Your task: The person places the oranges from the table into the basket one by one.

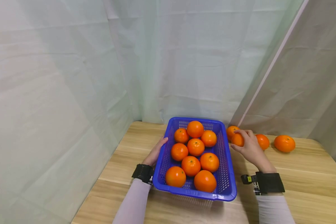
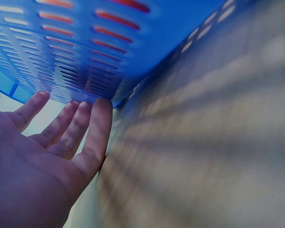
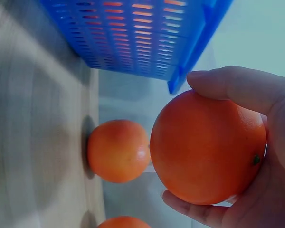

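Observation:
My right hand (image 1: 251, 148) grips an orange (image 3: 206, 147) beside the right wall of the blue basket (image 1: 229, 168). Its thumb lies along one side of the fruit and its fingers along the other. In the right wrist view the held orange is off the wooden surface, level with the basket's rim. Several oranges lie inside the basket, among them one at the back (image 1: 195, 129) and one at the front (image 1: 205, 181). My left hand (image 2: 52, 147) has its fingers extended, fingertips at the basket's slotted left wall.
Behind the held orange sits another orange (image 1: 231, 132) on the wooden table (image 1: 305, 180). Two more, a partly hidden orange (image 1: 263, 142) and a wide orange (image 1: 284, 143), lie to the right of my hand. A pale curtain (image 1: 190, 62) hangs along the table's back edge.

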The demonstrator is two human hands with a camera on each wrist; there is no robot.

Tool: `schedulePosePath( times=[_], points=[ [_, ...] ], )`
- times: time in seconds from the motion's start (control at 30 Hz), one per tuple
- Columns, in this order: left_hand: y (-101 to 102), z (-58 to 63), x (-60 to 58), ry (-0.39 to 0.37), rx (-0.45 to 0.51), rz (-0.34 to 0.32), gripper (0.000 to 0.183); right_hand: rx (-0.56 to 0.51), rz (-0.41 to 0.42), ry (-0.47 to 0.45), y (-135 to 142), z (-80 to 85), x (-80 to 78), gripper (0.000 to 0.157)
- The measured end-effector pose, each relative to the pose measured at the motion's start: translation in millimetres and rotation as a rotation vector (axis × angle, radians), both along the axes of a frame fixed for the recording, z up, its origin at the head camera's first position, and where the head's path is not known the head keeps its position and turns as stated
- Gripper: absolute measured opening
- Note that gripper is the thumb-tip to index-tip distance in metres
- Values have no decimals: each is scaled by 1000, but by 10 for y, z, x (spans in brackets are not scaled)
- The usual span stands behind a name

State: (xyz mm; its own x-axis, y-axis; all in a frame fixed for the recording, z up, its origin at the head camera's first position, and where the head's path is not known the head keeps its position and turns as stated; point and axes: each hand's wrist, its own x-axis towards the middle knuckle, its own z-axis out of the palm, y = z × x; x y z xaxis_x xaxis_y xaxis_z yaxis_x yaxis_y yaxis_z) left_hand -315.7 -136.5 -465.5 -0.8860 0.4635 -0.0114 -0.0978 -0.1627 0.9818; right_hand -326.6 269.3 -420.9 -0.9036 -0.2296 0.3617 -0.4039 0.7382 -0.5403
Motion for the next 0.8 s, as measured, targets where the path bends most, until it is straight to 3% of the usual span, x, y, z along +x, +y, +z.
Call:
schedulePosePath(
  times=[0.8],
  points=[
    [-10,-1,-11,12,-8,-3,58,-57,47,63,-79,247,154,56]
  ],
)
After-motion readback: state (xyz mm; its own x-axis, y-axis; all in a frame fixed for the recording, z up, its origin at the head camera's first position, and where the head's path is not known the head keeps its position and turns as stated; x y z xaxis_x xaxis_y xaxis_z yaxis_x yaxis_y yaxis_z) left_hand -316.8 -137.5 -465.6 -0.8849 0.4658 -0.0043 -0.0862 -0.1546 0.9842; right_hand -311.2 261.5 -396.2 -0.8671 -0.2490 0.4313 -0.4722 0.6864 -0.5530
